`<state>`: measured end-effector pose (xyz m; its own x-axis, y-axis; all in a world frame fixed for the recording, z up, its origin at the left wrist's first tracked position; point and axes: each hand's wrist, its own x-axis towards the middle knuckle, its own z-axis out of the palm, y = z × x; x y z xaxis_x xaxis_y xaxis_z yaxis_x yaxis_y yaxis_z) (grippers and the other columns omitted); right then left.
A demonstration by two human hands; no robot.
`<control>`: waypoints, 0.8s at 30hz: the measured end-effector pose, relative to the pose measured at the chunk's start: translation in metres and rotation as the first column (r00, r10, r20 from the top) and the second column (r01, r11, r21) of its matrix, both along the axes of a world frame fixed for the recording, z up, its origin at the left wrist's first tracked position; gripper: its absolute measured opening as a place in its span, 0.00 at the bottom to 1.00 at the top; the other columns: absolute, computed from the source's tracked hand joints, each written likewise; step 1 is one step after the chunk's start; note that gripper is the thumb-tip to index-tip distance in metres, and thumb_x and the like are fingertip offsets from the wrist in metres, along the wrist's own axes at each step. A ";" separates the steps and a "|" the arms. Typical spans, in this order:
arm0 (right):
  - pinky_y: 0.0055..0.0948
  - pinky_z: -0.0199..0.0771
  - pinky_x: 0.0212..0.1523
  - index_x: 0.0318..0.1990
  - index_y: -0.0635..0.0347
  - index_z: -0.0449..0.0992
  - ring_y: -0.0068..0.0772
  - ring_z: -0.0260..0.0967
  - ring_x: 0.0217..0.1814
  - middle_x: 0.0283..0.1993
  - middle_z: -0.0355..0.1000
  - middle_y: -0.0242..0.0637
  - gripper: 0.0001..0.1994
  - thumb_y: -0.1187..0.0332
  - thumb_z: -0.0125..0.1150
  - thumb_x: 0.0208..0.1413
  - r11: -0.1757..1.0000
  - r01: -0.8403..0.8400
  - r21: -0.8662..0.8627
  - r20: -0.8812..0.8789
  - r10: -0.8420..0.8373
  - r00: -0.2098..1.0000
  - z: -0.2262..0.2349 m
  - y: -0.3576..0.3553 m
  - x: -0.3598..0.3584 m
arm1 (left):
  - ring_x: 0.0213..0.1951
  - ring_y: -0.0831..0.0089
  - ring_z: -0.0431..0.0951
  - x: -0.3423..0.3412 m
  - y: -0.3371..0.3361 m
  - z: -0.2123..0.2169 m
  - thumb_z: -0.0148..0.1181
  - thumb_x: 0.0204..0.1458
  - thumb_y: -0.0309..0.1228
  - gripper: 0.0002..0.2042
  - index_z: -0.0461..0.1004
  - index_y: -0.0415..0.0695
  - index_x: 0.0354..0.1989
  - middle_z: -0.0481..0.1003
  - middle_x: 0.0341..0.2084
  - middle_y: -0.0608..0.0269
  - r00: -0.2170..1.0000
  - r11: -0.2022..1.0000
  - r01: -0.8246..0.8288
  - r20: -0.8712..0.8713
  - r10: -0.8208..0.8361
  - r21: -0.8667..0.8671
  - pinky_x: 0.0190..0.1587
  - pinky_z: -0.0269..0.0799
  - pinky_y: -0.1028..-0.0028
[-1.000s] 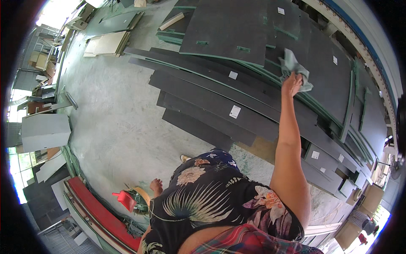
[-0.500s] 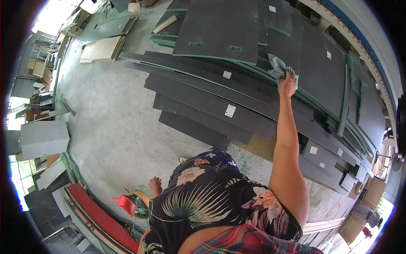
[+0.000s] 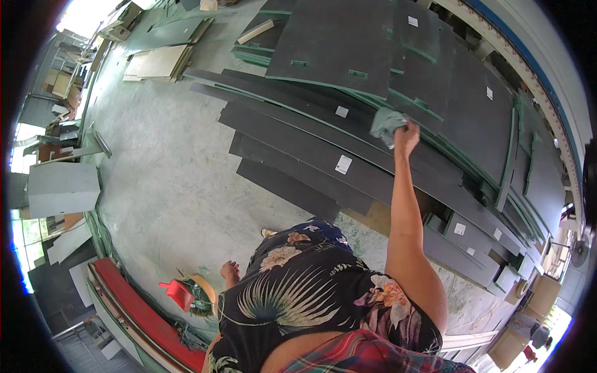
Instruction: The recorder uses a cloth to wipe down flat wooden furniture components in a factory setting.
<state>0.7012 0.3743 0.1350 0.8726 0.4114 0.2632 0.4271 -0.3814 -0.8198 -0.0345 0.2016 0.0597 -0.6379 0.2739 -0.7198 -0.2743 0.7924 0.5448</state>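
Observation:
My right hand reaches out over the stacked dark panels, closed round a bunched grey-green cloth. The cloth hangs to the left of my fingers, over a long dark strip panel with a white label. Just beyond lie larger dark boards with green edges and small cut-out slots. Low beside my body, my left hand hangs with its fingers curled in and nothing visible in them. More long strips overlap in steps on the near side of the stack.
A red scoop sits by a basket-like container near a red bench-like beam at lower left. Pale boards lie on the concrete floor at upper left. A grey box-shaped piece stands at far left. A person is at lower right.
My right hand has moved left and slightly nearer with the cloth, from the edge of the big boards to over the long strips. The left hand stays low at my side.

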 end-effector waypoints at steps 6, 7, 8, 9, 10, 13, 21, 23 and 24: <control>0.42 0.68 0.46 0.49 0.55 0.76 0.51 0.67 0.49 0.50 0.65 0.49 0.16 0.72 0.52 0.51 0.944 0.330 0.011 -0.004 -0.330 0.944 0.035 -0.001 0.036 | 0.22 0.65 0.76 -0.017 -0.025 -0.007 0.52 0.51 0.29 0.13 0.67 0.41 0.45 0.77 0.31 0.55 0.998 0.997 -0.069 0.014 0.068 0.021 0.19 0.63 0.70; 0.42 0.69 0.47 0.50 0.55 0.75 0.52 0.66 0.50 0.52 0.63 0.50 0.17 0.73 0.53 0.51 0.943 0.284 -0.171 0.087 -0.273 0.958 0.024 -0.001 0.039 | 0.22 0.65 0.76 -0.015 -0.026 -0.008 0.52 0.51 0.28 0.13 0.67 0.41 0.45 0.77 0.30 0.54 0.997 0.996 -0.081 0.013 0.081 0.038 0.19 0.63 0.70; 0.42 0.69 0.47 0.52 0.54 0.74 0.52 0.66 0.51 0.54 0.61 0.50 0.19 0.74 0.53 0.51 0.903 0.248 -0.351 0.166 -0.200 0.966 0.013 -0.001 0.042 | 0.22 0.65 0.76 -0.014 -0.025 -0.009 0.52 0.51 0.28 0.13 0.67 0.41 0.45 0.77 0.30 0.54 0.997 0.996 -0.079 0.017 0.078 0.039 0.19 0.63 0.70; 0.42 0.69 0.47 0.52 0.54 0.74 0.52 0.66 0.51 0.54 0.61 0.50 0.19 0.74 0.53 0.51 0.904 0.245 -0.350 0.168 -0.197 0.966 0.008 0.001 0.040 | 0.22 0.65 0.76 -0.013 -0.026 -0.010 0.52 0.51 0.28 0.13 0.67 0.41 0.44 0.77 0.31 0.55 0.996 0.996 -0.084 0.017 0.084 0.029 0.19 0.63 0.70; 0.42 0.69 0.48 0.51 0.54 0.74 0.51 0.66 0.51 0.53 0.62 0.49 0.18 0.75 0.53 0.50 0.926 0.161 -0.342 0.199 -0.096 0.975 0.004 0.001 0.038 | 0.23 0.65 0.76 -0.012 -0.026 -0.010 0.53 0.50 0.28 0.13 0.67 0.41 0.44 0.77 0.31 0.55 0.996 0.996 -0.088 0.016 0.088 0.018 0.19 0.63 0.71; 0.41 0.70 0.48 0.46 0.55 0.77 0.49 0.67 0.50 0.50 0.66 0.47 0.17 0.78 0.52 0.48 0.950 -0.002 -0.312 0.301 0.101 0.948 0.005 0.005 0.035 | 0.23 0.64 0.76 -0.008 -0.022 -0.011 0.53 0.50 0.29 0.13 0.67 0.41 0.44 0.77 0.30 0.55 0.995 0.994 -0.103 0.021 0.102 0.042 0.19 0.63 0.71; 0.47 0.65 0.50 0.44 0.48 0.79 0.46 0.60 0.57 0.51 0.67 0.39 0.15 0.69 0.58 0.46 0.871 0.358 -0.337 0.244 -0.287 0.926 0.042 -0.009 0.038 | 0.22 0.64 0.76 -0.005 -0.014 -0.001 0.53 0.50 0.29 0.12 0.68 0.41 0.42 0.76 0.29 0.55 0.996 0.995 -0.089 0.027 0.088 0.041 0.17 0.61 0.69; 0.50 0.62 0.55 0.49 0.48 0.76 0.45 0.57 0.61 0.55 0.65 0.37 0.17 0.66 0.60 0.48 0.830 0.297 -0.473 0.322 -0.150 0.935 0.017 -0.005 0.046 | 0.23 0.64 0.77 -0.005 -0.011 -0.003 0.53 0.50 0.29 0.12 0.68 0.41 0.42 0.76 0.30 0.55 0.994 0.994 -0.104 0.025 0.104 0.015 0.17 0.62 0.69; 0.49 0.62 0.55 0.52 0.50 0.73 0.45 0.57 0.61 0.56 0.64 0.37 0.21 0.64 0.62 0.48 0.792 0.298 -0.533 0.397 -0.077 0.915 0.011 0.003 0.039 | 0.23 0.64 0.77 -0.005 -0.013 -0.004 0.53 0.50 0.30 0.12 0.69 0.41 0.43 0.77 0.30 0.55 0.994 0.994 -0.109 0.006 0.109 0.008 0.18 0.62 0.70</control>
